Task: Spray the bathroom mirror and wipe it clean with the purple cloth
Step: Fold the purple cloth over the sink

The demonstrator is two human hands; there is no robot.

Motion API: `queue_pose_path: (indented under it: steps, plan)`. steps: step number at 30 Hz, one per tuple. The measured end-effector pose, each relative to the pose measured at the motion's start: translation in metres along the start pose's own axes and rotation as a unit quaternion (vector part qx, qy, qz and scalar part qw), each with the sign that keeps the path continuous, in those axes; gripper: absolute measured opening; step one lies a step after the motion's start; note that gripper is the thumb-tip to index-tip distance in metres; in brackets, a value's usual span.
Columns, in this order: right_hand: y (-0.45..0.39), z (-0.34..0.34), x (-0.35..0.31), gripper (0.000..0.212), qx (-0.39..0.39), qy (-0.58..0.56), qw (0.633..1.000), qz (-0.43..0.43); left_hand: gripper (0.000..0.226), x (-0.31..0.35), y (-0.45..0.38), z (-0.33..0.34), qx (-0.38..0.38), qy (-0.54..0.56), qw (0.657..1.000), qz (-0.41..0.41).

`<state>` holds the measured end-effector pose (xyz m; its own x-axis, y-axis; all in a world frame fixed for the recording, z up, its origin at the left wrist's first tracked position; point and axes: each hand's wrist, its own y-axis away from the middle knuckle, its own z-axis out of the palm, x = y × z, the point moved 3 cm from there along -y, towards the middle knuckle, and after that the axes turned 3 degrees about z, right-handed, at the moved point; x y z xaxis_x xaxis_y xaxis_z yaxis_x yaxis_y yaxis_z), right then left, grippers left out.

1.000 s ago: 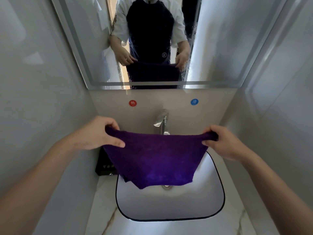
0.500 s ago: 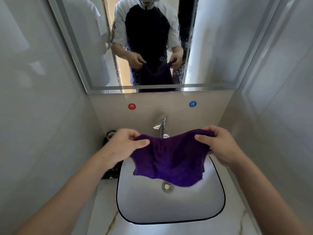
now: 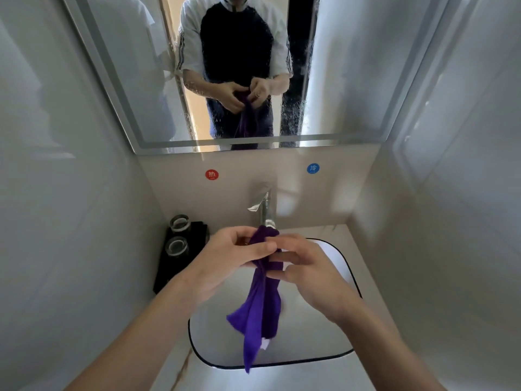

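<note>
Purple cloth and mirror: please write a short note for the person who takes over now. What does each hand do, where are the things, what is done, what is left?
Left hand: pinches the top of the purple cloth.
Right hand: grips the cloth just beside it.
The cloth hangs bunched in a narrow strip over the sink, in front of the faucet.
Mirror: droplets show on the glass, so it appears already sprayed. No spray bottle in view.
Left: lift the cloth to the mirror and wipe it clean.
</note>
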<state>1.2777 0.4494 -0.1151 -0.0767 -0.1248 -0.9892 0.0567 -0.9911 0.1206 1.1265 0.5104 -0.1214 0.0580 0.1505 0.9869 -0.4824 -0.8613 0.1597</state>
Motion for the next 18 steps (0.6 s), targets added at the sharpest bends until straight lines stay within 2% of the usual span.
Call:
queue_pose_path:
  steps: [3,6,9,11,13,15,18]
  plan:
    - [-0.004,-0.002,0.006,0.058,0.0,0.047,0.998,-0.031,0.026,0.003,-0.001,0.0,0.019,-0.046,0.998,0.039]
    - [-0.01,-0.016,0.008,0.053,0.034,0.07,0.996,-0.039,0.042,0.01,-0.001,-0.007,0.029,-0.086,0.995,0.045]
    - [-0.017,-0.036,0.001,0.054,0.113,0.246,0.959,-0.085,0.051,0.019,0.001,-0.011,0.019,-0.132,0.99,0.043]
    - [-0.023,-0.045,0.0,0.066,0.087,0.338,0.933,-0.087,0.052,0.023,0.002,-0.014,0.02,-0.155,0.987,0.041]
    - [-0.03,-0.049,0.008,0.075,0.035,0.36,0.931,-0.043,0.051,0.026,0.004,-0.016,0.028,-0.176,0.983,0.041]
    - [-0.036,-0.047,0.016,0.065,-0.001,0.368,0.93,-0.015,0.051,0.03,0.007,-0.016,0.031,-0.203,0.978,0.042]
    - [-0.036,-0.049,0.017,0.027,-0.01,0.355,0.935,0.006,0.049,0.032,0.013,-0.02,0.04,-0.276,0.959,0.053]
